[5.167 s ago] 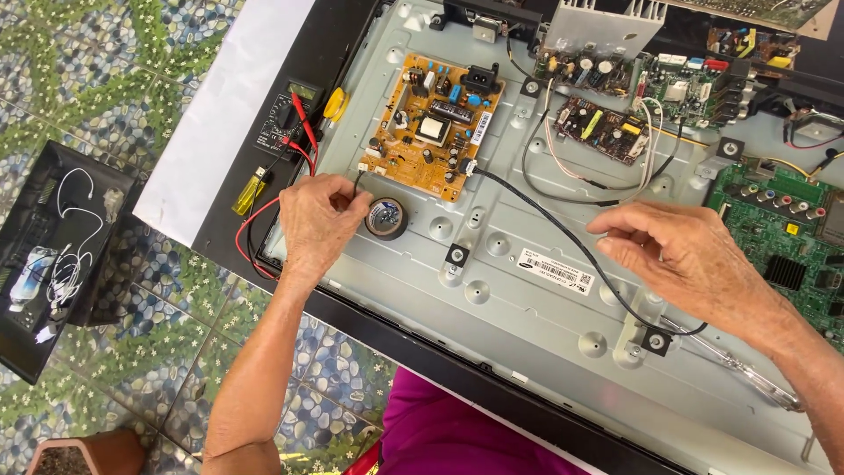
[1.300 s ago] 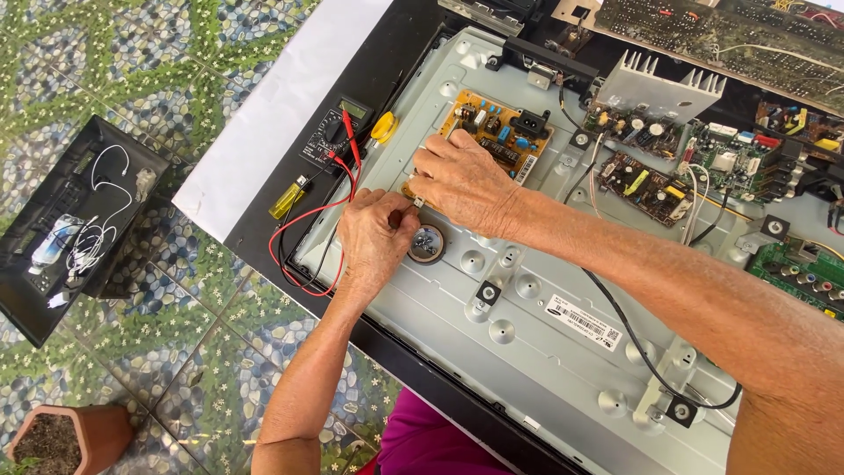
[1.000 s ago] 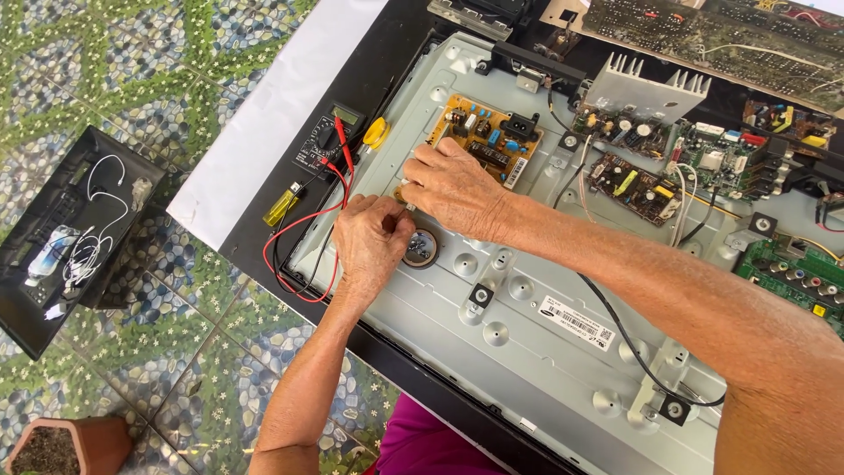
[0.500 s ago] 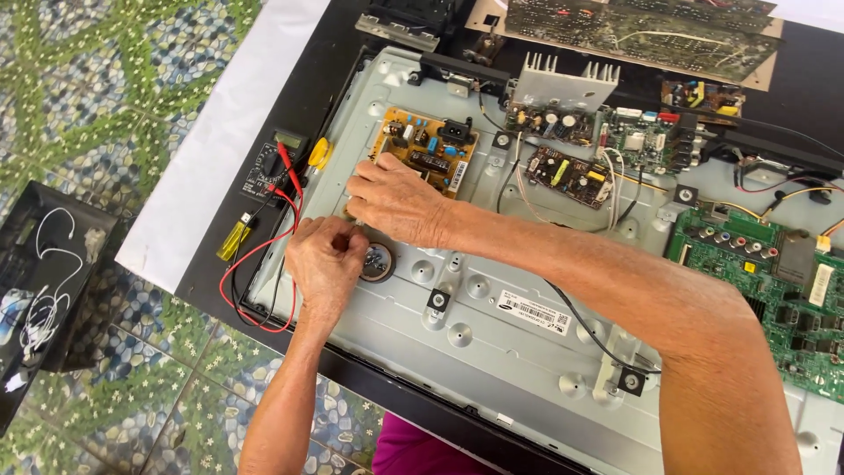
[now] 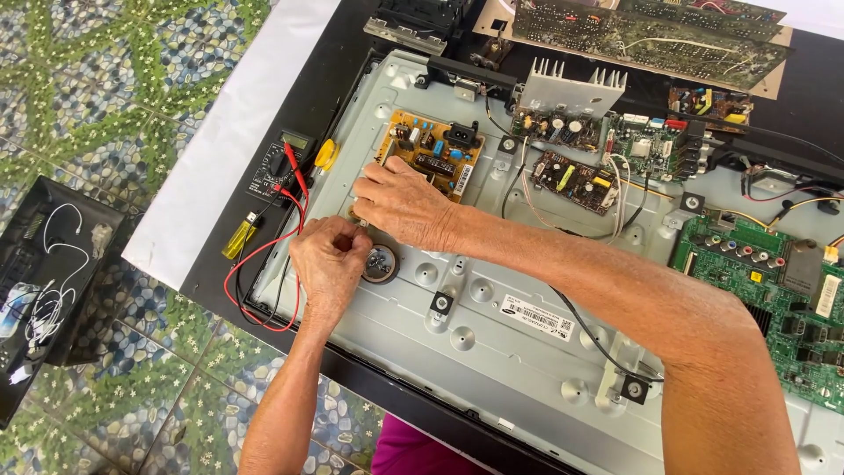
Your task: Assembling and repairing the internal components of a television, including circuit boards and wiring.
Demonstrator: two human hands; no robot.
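Note:
My left hand (image 5: 330, 262) is closed, fingertips pinched beside a black tape roll (image 5: 382, 263) on the grey metal back panel (image 5: 492, 352) of an opened flat screen. A red test lead (image 5: 264, 259) loops from the black multimeter (image 5: 280, 165) to this hand. My right hand (image 5: 400, 204) rests just above it, fingers curled down at the lower left corner of the yellow-brown power board (image 5: 431, 151). What its fingertips press or hold is hidden.
More circuit boards lie to the right: a small one (image 5: 576, 180), a heatsink board (image 5: 571, 101) and a green board (image 5: 774, 281). A yellow lighter-like tool (image 5: 239, 239) lies by the frame edge. A black tray (image 5: 44, 281) with white cables sits on the patterned floor.
My right hand has come from the right side of the panel to the power board's corner, next to my left hand. The left hand stayed by the tape roll, and the view shifted slightly.

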